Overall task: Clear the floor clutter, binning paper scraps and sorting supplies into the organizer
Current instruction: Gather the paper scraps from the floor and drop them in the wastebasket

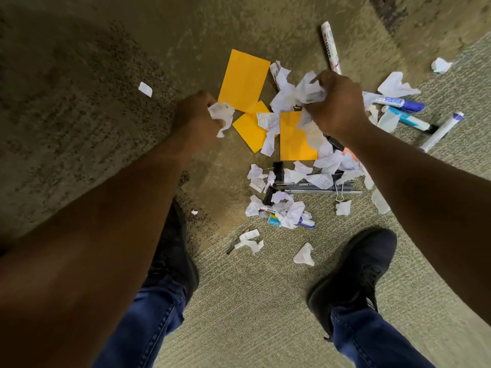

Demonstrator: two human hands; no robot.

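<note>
A: Hands, quick?

B: Left hand (195, 114) is curling tight around a crumpled paper wad (221, 115), fingers closed on it, hovering above the carpet (79, 102). Right hand (336, 104) is gripping a bigger bunch of crumpled scraps (308, 91), fingers wrapped around it, sitting over the pile.

A: Where's the rest of the paper lying?

B: Loose white scraps (281, 208) are scattering across the floor in front of the shoes (356, 277), mostly between the two arms. One small scrap (145, 89) is lying well apart, off to the left. Another (441, 65) is sitting far right.

A: Supplies?

B: Three orange cards (244, 79) are lying flat under the hands, partly overlapping, scraps covering some edges. Markers (398, 103) are lying to the right of the right hand, blue-capped ones close together, one white marker (329, 46) pointing away at the top. Dark pens (318, 191) are lying side by side in the middle of the pile, with a binder clip (341, 193) touching them. A thin pen (233, 247) is peeking out from under a scrap near the left leg.

A: Bin, organizer?

B: Can't tell, not seeing either.
</note>
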